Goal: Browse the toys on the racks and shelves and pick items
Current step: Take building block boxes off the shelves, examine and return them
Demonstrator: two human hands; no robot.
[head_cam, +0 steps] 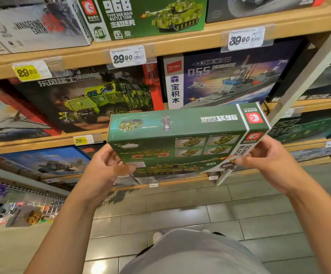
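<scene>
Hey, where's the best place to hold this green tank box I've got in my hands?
By its two short ends, one hand from each side, as the left hand and right hand do now: the green tank box is wide, flat and tilted.

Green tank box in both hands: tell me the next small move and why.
Probably turn the green tank box end for end. The left hand and right hand grip its near corners, off the shelf, but its printing reads upside down from here, so it is hard to read.
</scene>
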